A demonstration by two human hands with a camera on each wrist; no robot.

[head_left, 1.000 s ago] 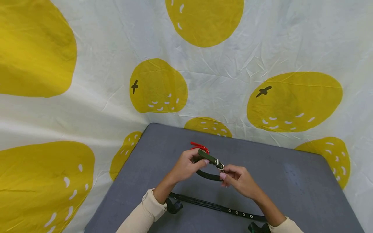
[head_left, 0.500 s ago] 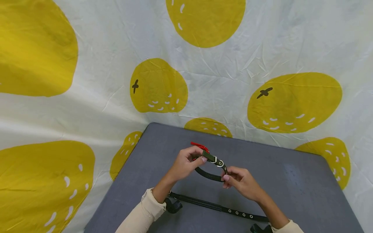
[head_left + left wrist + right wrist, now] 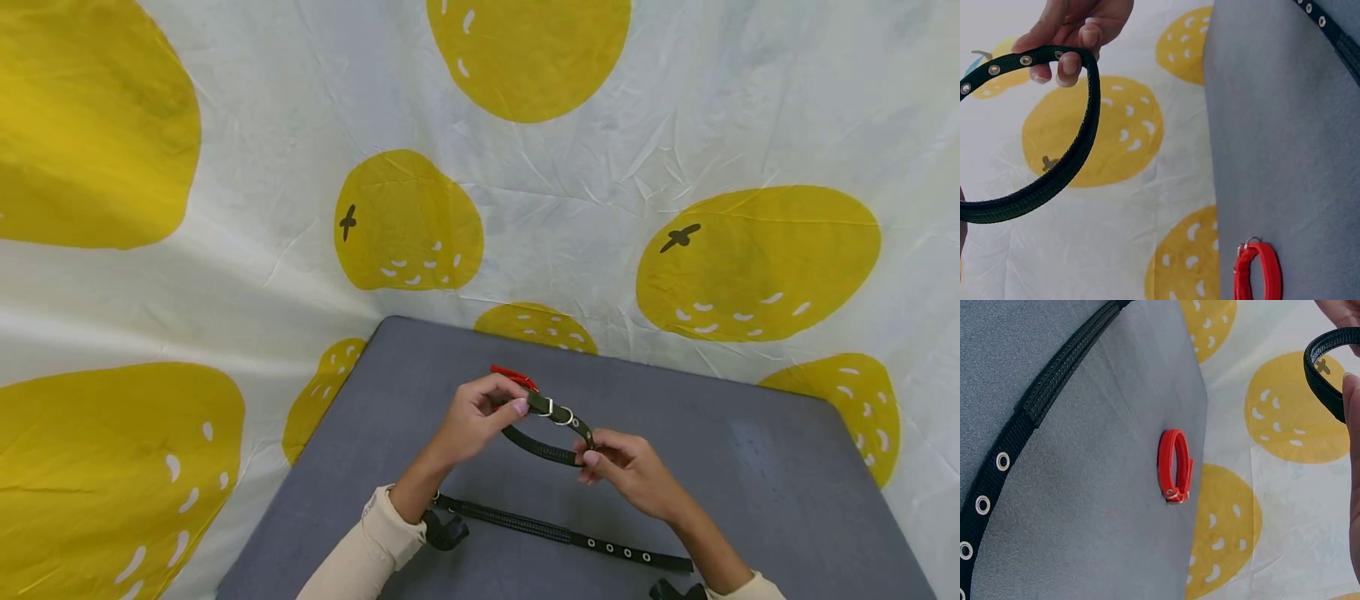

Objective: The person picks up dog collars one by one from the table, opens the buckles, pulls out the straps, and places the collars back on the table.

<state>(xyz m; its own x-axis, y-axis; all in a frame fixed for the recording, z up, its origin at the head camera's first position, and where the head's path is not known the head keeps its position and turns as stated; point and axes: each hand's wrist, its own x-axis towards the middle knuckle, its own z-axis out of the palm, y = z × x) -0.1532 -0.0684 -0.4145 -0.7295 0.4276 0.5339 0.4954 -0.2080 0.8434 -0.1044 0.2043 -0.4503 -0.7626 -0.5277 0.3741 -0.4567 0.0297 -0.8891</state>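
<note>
"what are the hands doing?"

"both pinch. the left hand (image 3: pixel 476 418) has thumb and fingers on the collar (image 3: pixel 542 447) near its buckle (image 3: pixel 551 407); the right hand (image 3: pixel 628 471) nips the same band at the other side, by the eyelets (image 3: pixel 1026 60)."

"so the collar hangs between them?"

"yes, held above the table (image 3: pixel 750 467) as a rounded loop. it's dark green, woven-looking, with a thicker ribbed stretch curving along the bottom. the buckle is squarish and silvery, with a rounded metal ring (image 3: pixel 565 417) beside it."

"is the end threaded through the buckle?"

"hard to say; the left fingertips cover part of it, and it's small from the head view."

"anything else nearby?"

"just beyond the left hand, a glossy red collar (image 3: pixel 1165 465) stands on edge in a narrow oval. on the near side of both hands a long black strap (image 3: pixel 525 522) lies nearly straight, its middle ridged, pale-rimmed holes toward the right wrist."

"and the surfaces?"

"matte grey tabletop; behind it, creased white cloth (image 3: pixel 555 167) printed with lumpy yellow fruit."
</note>
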